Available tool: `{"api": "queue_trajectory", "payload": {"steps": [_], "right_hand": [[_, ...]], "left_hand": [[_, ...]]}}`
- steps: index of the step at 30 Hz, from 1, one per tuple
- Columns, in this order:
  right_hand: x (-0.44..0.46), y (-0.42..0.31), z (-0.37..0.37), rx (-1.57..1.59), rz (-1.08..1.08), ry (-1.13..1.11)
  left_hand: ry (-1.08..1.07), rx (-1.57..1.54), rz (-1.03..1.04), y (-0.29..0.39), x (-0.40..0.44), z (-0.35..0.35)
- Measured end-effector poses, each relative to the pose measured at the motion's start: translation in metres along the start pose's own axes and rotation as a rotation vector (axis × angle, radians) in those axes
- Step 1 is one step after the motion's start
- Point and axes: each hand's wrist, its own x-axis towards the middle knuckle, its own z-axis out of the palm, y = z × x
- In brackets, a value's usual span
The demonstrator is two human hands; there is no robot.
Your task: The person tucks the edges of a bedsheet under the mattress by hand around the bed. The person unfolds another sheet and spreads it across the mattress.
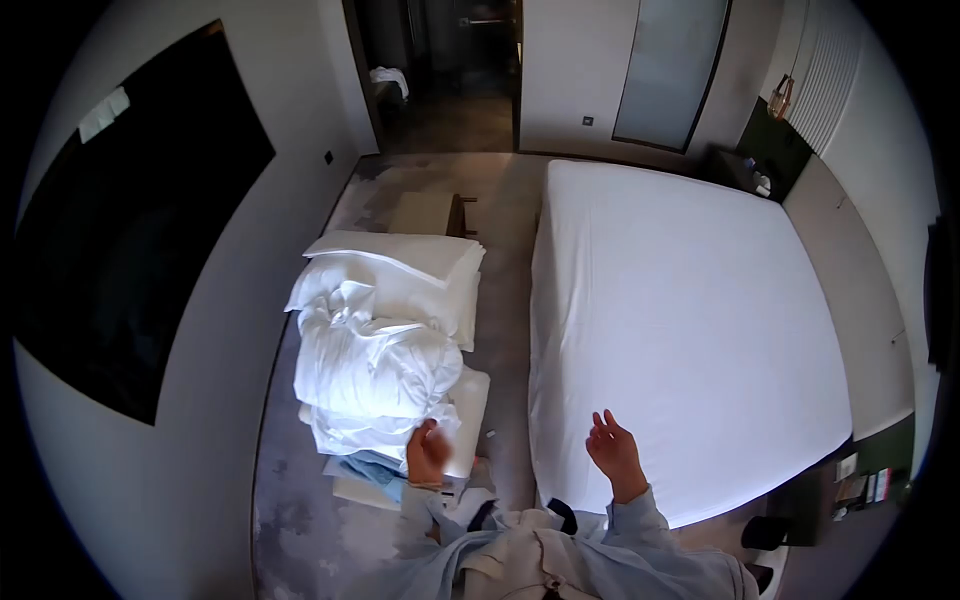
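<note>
My right hand (616, 456) is raised over the near left part of the bed (690, 320), its fingers loosely stretched and nothing in them. The bed is covered with a smooth white sheet that hangs down its left side. My left hand (428, 456) is in front of the near end of a pile of white bedding; motion blur hides its fingers, and I cannot tell whether it touches the pile. A crumpled white duvet (375, 360) lies in the pile, with white pillows (400, 258) behind it. A blue-grey cloth (375, 470) shows at the pile's near end.
A strip of carpet (505, 370) runs between bedding and bed. A wooden-legged bench (425, 214) is behind the pillows. On the left wall hangs a large black screen (140, 220). A doorway (440, 90) is at the back. Nightstands (735, 172) flank the bed's head.
</note>
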Motion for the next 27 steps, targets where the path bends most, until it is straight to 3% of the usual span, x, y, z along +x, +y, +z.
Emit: {"api": "queue_trajectory", "payload": {"steps": [1,3,5,6,8,11,12,16,19,21,23,25,27], "right_hand": [[0.006,-0.001,0.022,-0.031,0.006,-0.023],[0.033,-0.006,0.066,-0.051,0.011,-0.046],[0.048,-0.01,0.083,0.041,0.034,-0.02],[0.063,-0.015,0.087,0.069,0.038,-0.034],[0.085,-0.025,0.098,0.121,-0.058,-0.016],[0.103,-0.046,0.119,0.108,-0.146,0.0],[0.109,-0.055,0.124,0.071,-0.162,0.003],[0.167,-0.092,0.109,0.127,-0.233,0.201],[0.235,-0.118,0.121,0.14,-0.198,0.195],[0.294,-0.137,0.141,0.213,-0.17,0.168],[0.351,-0.16,0.181,0.241,-0.172,-0.014],[0.403,-0.185,0.233,0.201,-0.2,-0.151],[0.438,-0.204,0.299,0.1,-0.209,-0.127]], "left_hand": [[0.001,-0.013,-0.018,0.014,0.018,0.006],[-0.215,-0.015,-0.041,0.047,0.054,0.022],[-0.018,0.091,-0.023,0.073,0.072,0.059],[-0.158,0.179,-0.021,0.085,0.086,0.067],[-0.086,0.217,-0.047,0.098,0.121,0.084],[-0.002,0.257,-0.111,0.1,0.17,0.116],[-0.136,0.283,-0.103,0.098,0.184,0.122],[-0.186,0.162,-0.24,0.079,0.253,0.155],[-0.147,0.133,-0.232,0.047,0.309,0.205],[-0.272,0.169,-0.36,0.029,0.36,0.242],[-0.296,0.222,-0.373,0.035,0.394,0.299],[-0.365,0.208,-0.307,0.048,0.429,0.353],[-0.412,0.22,-0.175,0.08,0.459,0.392]]}}
